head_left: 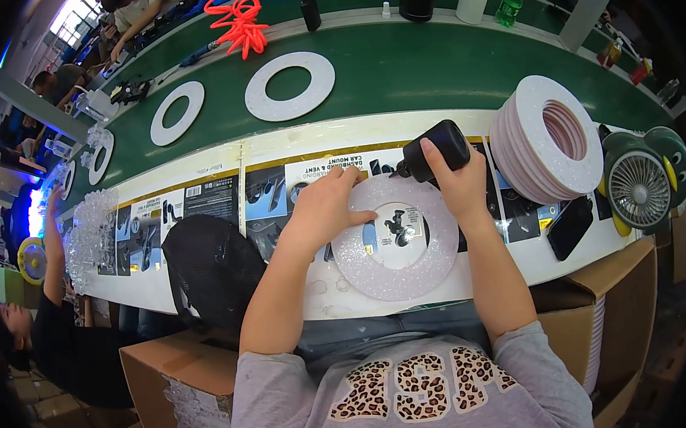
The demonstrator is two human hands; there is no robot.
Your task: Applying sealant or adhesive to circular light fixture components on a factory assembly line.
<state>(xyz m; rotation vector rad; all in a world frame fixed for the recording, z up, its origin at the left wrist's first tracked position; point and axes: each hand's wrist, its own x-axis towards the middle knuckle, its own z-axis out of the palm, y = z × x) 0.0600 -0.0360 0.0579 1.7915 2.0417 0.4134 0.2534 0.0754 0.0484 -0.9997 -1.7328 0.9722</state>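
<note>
A glittery white flat ring lies on the work table in front of me. My left hand grips its upper left part, thumb reaching over to the inner edge. In my right hand is a black squeeze bottle, tilted with its narrow nozzle pointing down at the ring's top edge. Whether the nozzle touches the ring is hard to tell. Through the ring's hole shows printed sheet on the tabletop. A stack of similar rings stands to the right of the bottle.
Several loose rings, one a white ring, lie on the green conveyor belt. At the right are a black phone and a small fan. A black mesh-covered object stands left. Cardboard boxes flank me; a co-worker sits left.
</note>
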